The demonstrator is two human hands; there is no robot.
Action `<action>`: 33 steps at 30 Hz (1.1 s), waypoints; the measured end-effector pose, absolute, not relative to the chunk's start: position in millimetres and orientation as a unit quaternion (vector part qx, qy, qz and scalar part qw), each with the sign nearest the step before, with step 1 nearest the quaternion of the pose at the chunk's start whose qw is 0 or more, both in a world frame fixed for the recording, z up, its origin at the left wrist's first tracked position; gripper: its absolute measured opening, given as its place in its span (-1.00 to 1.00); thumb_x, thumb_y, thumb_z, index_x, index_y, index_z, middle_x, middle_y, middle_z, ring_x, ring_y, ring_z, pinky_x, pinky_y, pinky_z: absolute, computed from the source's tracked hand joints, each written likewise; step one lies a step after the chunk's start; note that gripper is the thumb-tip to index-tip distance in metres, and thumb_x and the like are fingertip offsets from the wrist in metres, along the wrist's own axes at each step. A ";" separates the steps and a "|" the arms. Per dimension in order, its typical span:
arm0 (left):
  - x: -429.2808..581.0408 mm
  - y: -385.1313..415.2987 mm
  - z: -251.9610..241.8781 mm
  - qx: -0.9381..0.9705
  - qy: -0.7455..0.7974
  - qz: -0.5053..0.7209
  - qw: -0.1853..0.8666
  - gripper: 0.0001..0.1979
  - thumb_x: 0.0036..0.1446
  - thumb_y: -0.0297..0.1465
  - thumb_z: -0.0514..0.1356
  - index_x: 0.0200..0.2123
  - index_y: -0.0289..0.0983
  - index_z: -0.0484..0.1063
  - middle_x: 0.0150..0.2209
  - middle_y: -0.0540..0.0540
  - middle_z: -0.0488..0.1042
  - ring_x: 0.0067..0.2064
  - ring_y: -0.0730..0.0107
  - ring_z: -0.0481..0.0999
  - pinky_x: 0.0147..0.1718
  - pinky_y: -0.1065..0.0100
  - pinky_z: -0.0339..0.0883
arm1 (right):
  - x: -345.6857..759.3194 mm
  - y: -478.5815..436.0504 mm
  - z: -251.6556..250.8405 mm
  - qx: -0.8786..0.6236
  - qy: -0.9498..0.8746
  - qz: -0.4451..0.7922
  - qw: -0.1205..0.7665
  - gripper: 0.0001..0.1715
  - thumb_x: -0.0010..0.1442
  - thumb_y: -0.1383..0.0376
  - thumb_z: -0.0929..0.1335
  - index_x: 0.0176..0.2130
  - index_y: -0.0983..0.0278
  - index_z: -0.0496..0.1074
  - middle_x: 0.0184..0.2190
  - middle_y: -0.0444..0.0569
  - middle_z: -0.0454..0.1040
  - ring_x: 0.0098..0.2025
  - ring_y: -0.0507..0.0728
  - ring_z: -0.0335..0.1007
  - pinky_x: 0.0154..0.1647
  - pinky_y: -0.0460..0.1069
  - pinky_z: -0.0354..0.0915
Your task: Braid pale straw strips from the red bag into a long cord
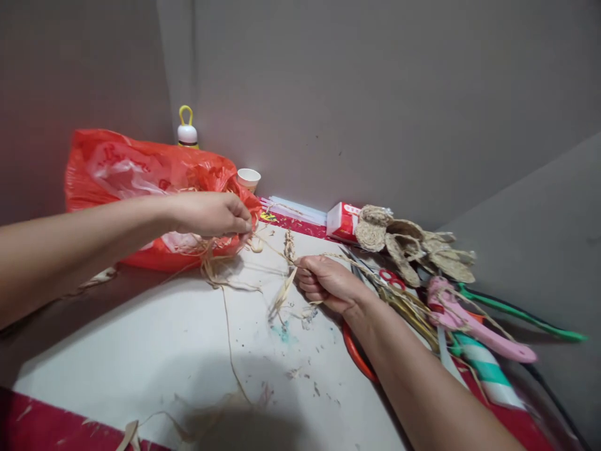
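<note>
1. While the left hand (213, 214) presses thumb and fingertips together on a thin straw strand (273, 248), the right hand (331, 283) curls into a fist, its thumb and forefinger pinching straw at the strand's lower end
2. Between the two hands, above the white board (188, 344), the strand slants down to the right, toward a rough straw piece (289, 245) just beside the right thumb
3. Below that pinch, pale loose ends (284, 291) hang over the board
4. Behind the left hand sits a red plastic bag (94, 175), with straw spilling from its mouth
5. Near the bag's right end stands a paper cup (248, 180), and behind the bag, a bottle (188, 134) with a yellow loop
6. Right of the right hand lie woven straw pieces (370, 237) beside a red and white box (348, 219), a pink tool (488, 335) and a striped roll (486, 366)
</note>
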State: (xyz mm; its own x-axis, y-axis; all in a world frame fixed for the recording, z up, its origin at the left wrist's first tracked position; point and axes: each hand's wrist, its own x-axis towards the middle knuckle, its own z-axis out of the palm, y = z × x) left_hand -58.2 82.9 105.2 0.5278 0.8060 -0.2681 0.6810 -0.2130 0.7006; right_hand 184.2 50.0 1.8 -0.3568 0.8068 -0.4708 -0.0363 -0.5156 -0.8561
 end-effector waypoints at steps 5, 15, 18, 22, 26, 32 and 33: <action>-93.6 65.5 126.6 0.773 0.565 0.130 0.258 -0.91 0.01 -0.40 0.18 -0.48 -0.29 0.44 -0.62 0.03 0.22 -0.61 0.55 0.14 -0.59 0.46 -0.09 | 186.7 51.0 -0.3 -0.478 -0.398 0.731 0.279 -0.61 -0.01 0.35 0.28 -0.70 0.25 0.00 -0.76 -0.31 -0.06 -0.73 -0.15 -0.30 -0.77 -0.20 -0.33; -77.4 -8.9 56.7 0.851 0.483 0.028 0.205 -0.65 0.12 -0.22 0.04 -0.62 -0.27 0.31 -0.63 -0.02 0.28 -0.61 0.51 0.09 -0.57 0.39 -0.12 | 186.0 50.0 1.7 -0.476 -0.394 0.737 0.275 -0.62 -0.03 0.35 0.30 -0.67 0.24 -0.01 -0.73 -0.32 -0.07 -0.71 -0.15 -0.33 -0.76 -0.20 -0.36; -72.2 -2.5 30.6 0.822 0.520 0.039 0.229 -0.66 0.01 -0.14 0.13 -0.62 -0.27 0.30 -0.61 -0.03 0.30 -0.58 0.48 0.15 -0.57 0.40 -0.10 | 185.8 50.4 1.5 -0.478 -0.396 0.736 0.271 -0.63 -0.02 0.34 0.30 -0.67 0.24 0.00 -0.73 -0.32 -0.08 -0.71 -0.15 -0.32 -0.75 -0.20 -0.36; -77.4 7.6 22.6 0.790 0.516 0.058 0.325 -0.88 -0.07 -0.41 0.12 -0.60 -0.27 0.27 -0.60 0.04 0.28 -0.54 0.50 0.21 -0.55 0.45 -0.01 | 186.4 50.9 0.7 -0.481 -0.398 0.734 0.268 -0.65 -0.03 0.35 0.29 -0.67 0.25 0.03 -0.74 -0.32 -0.07 -0.71 -0.14 -0.30 -0.75 -0.19 -0.36; -94.0 3.5 38.4 0.748 0.500 0.072 0.431 -0.91 -0.06 -0.43 0.12 -0.56 -0.29 0.28 -0.58 0.09 0.23 -0.52 0.55 0.18 -0.54 0.49 0.02 | 187.5 51.0 -0.8 -0.480 -0.400 0.734 0.268 -0.64 -0.04 0.35 0.29 -0.67 0.25 0.01 -0.73 -0.32 -0.07 -0.71 -0.14 -0.31 -0.75 -0.19 -0.36; -107.0 0.9 65.1 0.698 0.485 0.119 0.513 -0.90 -0.04 -0.39 0.20 -0.46 -0.31 0.36 -0.51 0.07 0.33 -0.48 0.57 0.27 -0.47 0.51 0.11 | 187.6 51.8 -2.9 -0.471 -0.411 0.736 0.259 -0.61 0.00 0.31 0.30 -0.67 0.24 -0.01 -0.74 -0.33 -0.09 -0.71 -0.14 -0.34 -0.75 -0.19 -0.36; -105.9 1.7 66.8 0.688 0.480 0.125 0.530 -0.89 -0.03 -0.39 0.20 -0.46 -0.31 0.34 -0.49 0.06 0.36 -0.46 0.57 0.29 -0.45 0.51 0.13 | 187.5 51.8 -2.9 -0.469 -0.412 0.737 0.259 -0.60 0.01 0.31 0.30 -0.67 0.24 -0.01 -0.74 -0.33 -0.09 -0.71 -0.14 -0.35 -0.75 -0.19 -0.37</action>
State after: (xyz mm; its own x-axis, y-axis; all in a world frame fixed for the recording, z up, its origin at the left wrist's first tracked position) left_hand -105.9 1.7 66.8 0.5084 0.7930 -0.3358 0.5271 0.0219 0.8495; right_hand 187.5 51.8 -2.9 -0.4257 0.7687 -0.4773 0.0045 -0.5257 -0.8507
